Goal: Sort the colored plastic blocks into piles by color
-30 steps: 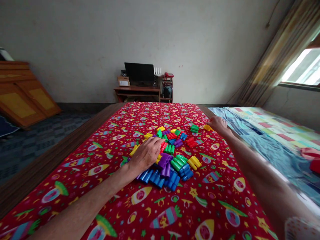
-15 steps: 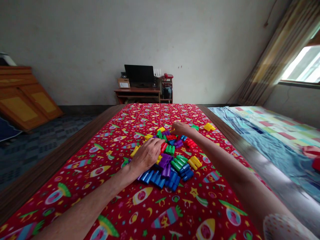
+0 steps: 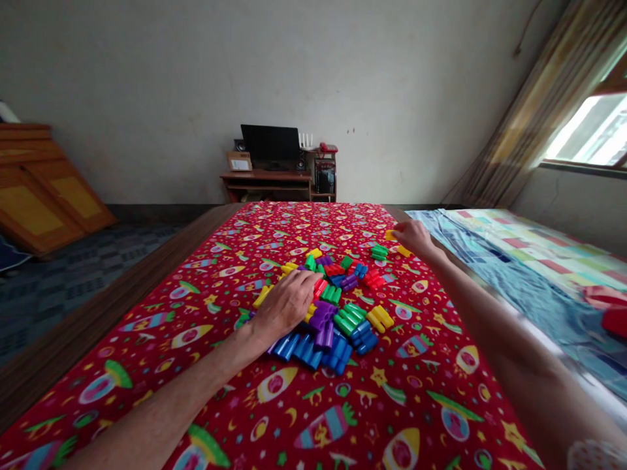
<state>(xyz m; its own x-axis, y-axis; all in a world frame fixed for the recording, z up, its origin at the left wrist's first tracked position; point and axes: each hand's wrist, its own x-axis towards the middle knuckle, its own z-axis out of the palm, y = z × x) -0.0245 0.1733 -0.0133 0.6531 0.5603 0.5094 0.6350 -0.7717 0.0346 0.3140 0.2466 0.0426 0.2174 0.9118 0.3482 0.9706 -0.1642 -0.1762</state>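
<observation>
My left hand [image 3: 289, 301] lies palm down over the pile, its fingers stretched forward and its fingertips beside a red block [image 3: 319, 288]. The blocks under the palm are hidden. On the far right of the cloth, my right hand [image 3: 412, 236] pinches a yellow block [image 3: 390, 234]. Just below that hand are another yellow block [image 3: 404, 250] and a green block [image 3: 379, 252]. In the pile close to my left hand are purple blocks [image 3: 323, 320], blue blocks [image 3: 306, 351] and green blocks [image 3: 350, 319].
A red patterned cloth [image 3: 274, 427] covers the table. More yellow blocks [image 3: 380, 318] and red blocks [image 3: 374, 279] lie at the pile's right side. Beyond the table stands a desk [image 3: 267, 176] with a monitor [image 3: 270, 145]. A bed [image 3: 514, 261] is to the right.
My right hand has moved from the pile's far edge to the right, carrying a yellow block. The green block there now shows fully. My left hand stays in place.
</observation>
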